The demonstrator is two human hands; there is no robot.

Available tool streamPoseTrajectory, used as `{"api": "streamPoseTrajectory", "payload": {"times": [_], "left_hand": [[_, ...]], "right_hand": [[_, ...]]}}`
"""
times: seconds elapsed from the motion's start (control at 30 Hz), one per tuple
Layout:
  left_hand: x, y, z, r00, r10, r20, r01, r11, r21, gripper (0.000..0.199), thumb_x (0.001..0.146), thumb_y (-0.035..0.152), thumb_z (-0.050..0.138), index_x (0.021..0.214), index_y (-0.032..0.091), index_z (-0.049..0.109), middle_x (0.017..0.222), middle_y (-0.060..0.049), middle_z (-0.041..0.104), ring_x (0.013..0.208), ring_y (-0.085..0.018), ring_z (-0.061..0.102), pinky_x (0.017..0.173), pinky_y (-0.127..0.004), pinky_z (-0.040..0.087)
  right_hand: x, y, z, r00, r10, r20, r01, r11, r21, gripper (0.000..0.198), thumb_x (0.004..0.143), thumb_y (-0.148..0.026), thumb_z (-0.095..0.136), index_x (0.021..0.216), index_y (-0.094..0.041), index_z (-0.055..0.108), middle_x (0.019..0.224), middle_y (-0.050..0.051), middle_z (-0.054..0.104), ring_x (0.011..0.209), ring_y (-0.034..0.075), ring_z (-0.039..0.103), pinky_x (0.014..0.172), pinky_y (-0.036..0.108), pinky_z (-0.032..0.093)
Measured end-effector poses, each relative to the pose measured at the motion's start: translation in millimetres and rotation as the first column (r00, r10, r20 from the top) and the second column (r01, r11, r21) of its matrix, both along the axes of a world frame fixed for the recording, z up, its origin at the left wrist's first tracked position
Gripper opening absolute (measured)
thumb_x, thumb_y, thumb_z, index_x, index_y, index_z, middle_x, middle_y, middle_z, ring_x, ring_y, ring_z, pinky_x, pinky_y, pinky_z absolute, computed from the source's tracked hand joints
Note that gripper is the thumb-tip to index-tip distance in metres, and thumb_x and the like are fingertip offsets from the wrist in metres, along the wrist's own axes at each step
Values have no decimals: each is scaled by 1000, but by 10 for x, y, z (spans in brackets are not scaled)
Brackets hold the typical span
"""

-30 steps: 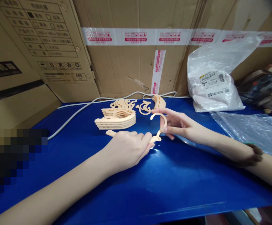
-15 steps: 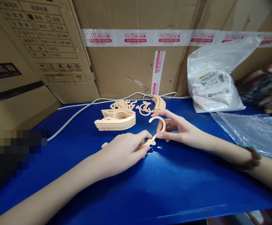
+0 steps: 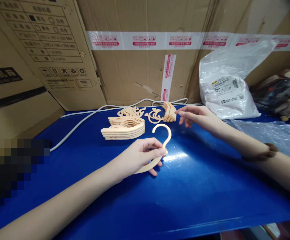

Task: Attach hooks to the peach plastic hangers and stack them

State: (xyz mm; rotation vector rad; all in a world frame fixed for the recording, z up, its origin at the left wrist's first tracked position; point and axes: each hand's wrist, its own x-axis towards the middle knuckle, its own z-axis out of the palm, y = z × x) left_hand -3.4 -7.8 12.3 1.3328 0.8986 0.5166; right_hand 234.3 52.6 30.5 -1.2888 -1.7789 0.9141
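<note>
My left hand [image 3: 145, 155] is closed on a cream plastic hanger piece [image 3: 148, 166], a curved arm with a hook [image 3: 169, 131] standing up from its end. Thumb and fingers pinch it near the joint; the far part of the arm is hidden under the hand. My right hand [image 3: 197, 118] holds nothing, its fingers apart and the tips close beside a small stack of curved hanger arms [image 3: 169, 111]; I cannot tell whether they touch. Behind my left hand lies a neat stack of larger hanger pieces [image 3: 123, 130]. Loose hooks [image 3: 155, 115] lie near the small stack.
More cream hook pieces [image 3: 131, 111] lie behind the larger stack. A white cable [image 3: 78, 125] runs along the back of the blue table [image 3: 185, 200]. Cardboard boxes [image 3: 134, 73] wall the back and left. At the right are a white plastic bag [image 3: 230, 96] and clear plastic film [image 3: 265, 136].
My right hand has let go of the hook and moved back and right to the small stack. My left hand has turned the hanger piece, and its hook now stands free.
</note>
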Motion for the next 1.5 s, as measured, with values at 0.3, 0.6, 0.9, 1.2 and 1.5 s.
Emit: {"api": "streamPoseTrajectory", "payload": {"times": [0.3,0.6,0.9,1.2,1.5], "left_hand": [[16,-10,7,996,89,29,-87,994,-64,8,83,19,63,88,13,64,84,-4,63,73,-11,63,56,-21,58],[-4,16,-8,994,86,62,-82,994,-66,10,82,20,64,88,13,67,81,-3,64,72,-11,63,55,-21,57],[9,14,17,997,77,-23,-79,993,-91,15,79,15,68,94,14,68,83,-4,70,72,-13,68,62,-23,57],[-3,8,34,995,104,10,-102,988,-112,14,79,13,66,93,13,68,82,-4,68,70,-12,67,59,-23,57],[-4,36,34,989,137,47,-128,980,-151,12,82,9,63,94,11,67,82,-5,67,69,-12,66,57,-23,58]], "right_hand": [[71,599,19,941,-214,263,242,967,-83,14,87,-28,62,91,-15,59,77,6,67,50,9,55,43,22,42],[87,1016,-196,889,-252,382,282,959,-23,33,86,-45,61,77,-14,58,57,1,59,38,6,43,37,22,32],[54,1075,-219,892,-268,364,299,954,-30,27,82,-39,66,78,-14,58,57,1,60,38,7,44,39,22,33],[-1,961,-109,919,-332,211,352,934,-67,12,76,-15,67,81,-14,56,57,0,59,40,8,45,40,22,30],[-15,447,114,945,-242,-220,217,967,-133,16,86,-17,52,101,-17,48,78,3,62,65,8,57,56,19,41]]}}
